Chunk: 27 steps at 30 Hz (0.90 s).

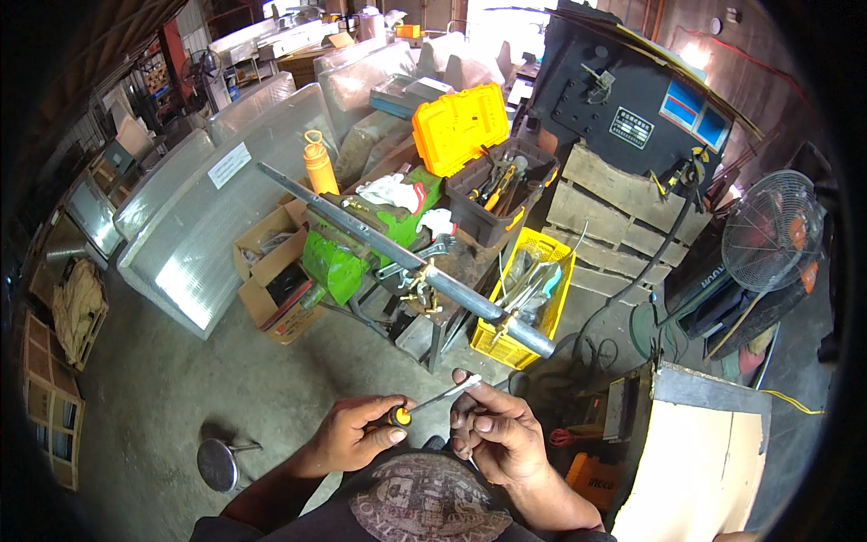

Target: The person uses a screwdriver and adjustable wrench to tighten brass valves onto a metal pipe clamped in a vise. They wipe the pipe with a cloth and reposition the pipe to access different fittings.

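Observation:
My left hand [357, 435] is closed round the yellow-and-black handle of a screwdriver [400, 416]. Its thin shaft points up and right toward my right hand [497, 432]. White material [467, 384], perhaps a strip of tape, lies at the shaft's tip against my right fingertips. The right fingers are bent together; a bit of white also shows below them. Beyond my hands a long metal tube [379, 237] lies slanted across a green vise [336, 257]. Brass-coloured fittings [421, 287] sit on the tube.
White gloves [392, 192] and wrenches [424, 258] lie by the vise. Behind stands an open toolbox [483, 221] with an orange lid. A yellow crate [542, 312], cardboard boxes [271, 298], a round stool [218, 464], a fan [772, 232] and a pale panel [691, 470] stand around.

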Each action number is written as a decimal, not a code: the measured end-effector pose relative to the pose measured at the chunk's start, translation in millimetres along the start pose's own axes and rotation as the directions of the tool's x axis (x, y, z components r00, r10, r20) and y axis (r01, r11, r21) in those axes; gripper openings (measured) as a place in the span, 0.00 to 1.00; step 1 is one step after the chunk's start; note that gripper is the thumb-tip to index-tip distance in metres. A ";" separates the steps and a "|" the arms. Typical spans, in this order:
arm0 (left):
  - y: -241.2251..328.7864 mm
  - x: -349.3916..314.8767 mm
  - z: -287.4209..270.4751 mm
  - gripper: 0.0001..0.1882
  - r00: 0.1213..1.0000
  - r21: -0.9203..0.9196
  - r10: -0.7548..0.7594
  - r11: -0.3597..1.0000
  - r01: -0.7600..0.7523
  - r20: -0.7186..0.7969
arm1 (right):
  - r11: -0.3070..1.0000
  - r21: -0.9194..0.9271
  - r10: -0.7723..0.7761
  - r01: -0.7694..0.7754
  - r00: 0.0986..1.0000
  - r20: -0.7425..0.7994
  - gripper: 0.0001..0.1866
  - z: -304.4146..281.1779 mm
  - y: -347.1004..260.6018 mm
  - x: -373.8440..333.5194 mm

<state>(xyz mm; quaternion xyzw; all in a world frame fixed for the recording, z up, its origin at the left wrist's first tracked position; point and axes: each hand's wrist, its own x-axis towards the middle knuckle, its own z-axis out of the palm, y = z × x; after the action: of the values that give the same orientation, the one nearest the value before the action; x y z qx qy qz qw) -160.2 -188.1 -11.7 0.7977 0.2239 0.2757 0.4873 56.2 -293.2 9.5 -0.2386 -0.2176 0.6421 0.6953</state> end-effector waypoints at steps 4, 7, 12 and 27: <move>4.5 1.0 0.5 0.19 0.998 -0.066 -0.054 0.996 0.055 0.015 | 1.000 0.027 -0.007 0.007 1.000 0.000 0.31 -1.1 -1.8 -0.2; 4.6 1.4 -0.7 0.19 1.000 -0.028 -0.026 0.999 0.027 0.016 | 0.999 0.040 -0.001 0.002 1.000 -0.020 0.32 -3.7 -4.1 -0.2; 0.8 1.6 -4.1 0.20 0.998 -0.034 -0.058 0.998 0.060 0.035 | 0.999 0.049 0.004 -0.003 1.000 -0.007 0.32 -11.9 -2.9 3.9; -36.2 9.2 15.3 0.21 0.963 -0.242 -0.077 0.970 0.013 -0.257 | 0.827 -0.530 -0.072 0.187 0.971 0.230 0.46 -5.0 26.9 23.0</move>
<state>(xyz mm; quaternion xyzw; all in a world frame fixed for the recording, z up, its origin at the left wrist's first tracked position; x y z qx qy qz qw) -146.4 -177.0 -47.9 0.6843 0.2702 0.3933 0.5514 39.9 -268.8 -11.0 -0.3466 -0.4766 0.5245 0.6145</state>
